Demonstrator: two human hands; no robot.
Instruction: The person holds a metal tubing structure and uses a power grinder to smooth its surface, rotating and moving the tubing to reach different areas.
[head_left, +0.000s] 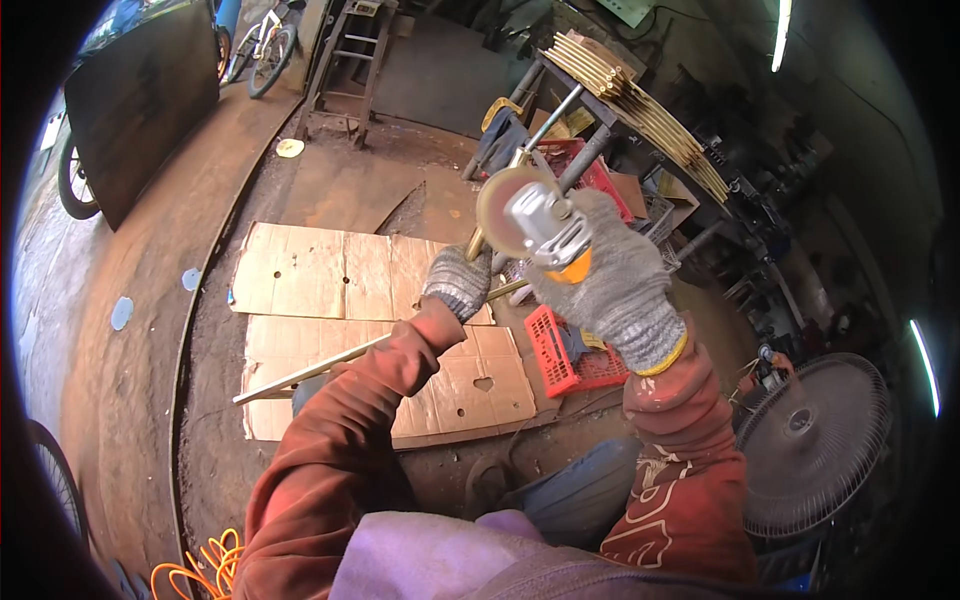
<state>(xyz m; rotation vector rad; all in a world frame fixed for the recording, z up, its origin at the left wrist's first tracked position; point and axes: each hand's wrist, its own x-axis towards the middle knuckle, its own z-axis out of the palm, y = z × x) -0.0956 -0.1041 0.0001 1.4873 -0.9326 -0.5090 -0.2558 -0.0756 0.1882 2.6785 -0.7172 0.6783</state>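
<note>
My right hand (615,275), in a grey knitted glove, is closed around an angle grinder (545,225) with a silver head and an orange-yellow part. Its round disc (503,210) faces left, in front of a brass-coloured metal piece. My left hand (460,283), gloved too, is closed on that brass-coloured metal piece (475,243), just below and left of the disc. A long pale metal bar (320,372) slants behind my left forearm and shows again right of that hand. Whether bar and piece are joined I cannot tell. The disc hides any contact point.
Flattened cardboard (290,345) lies on the floor below my hands. Red plastic crates (555,372) stand beside it. Brass-coloured rods (640,105) lie bundled on a rack. A large fan (815,440) is at right, an orange hose (200,570) at lower left, a stepladder (345,65) farther back.
</note>
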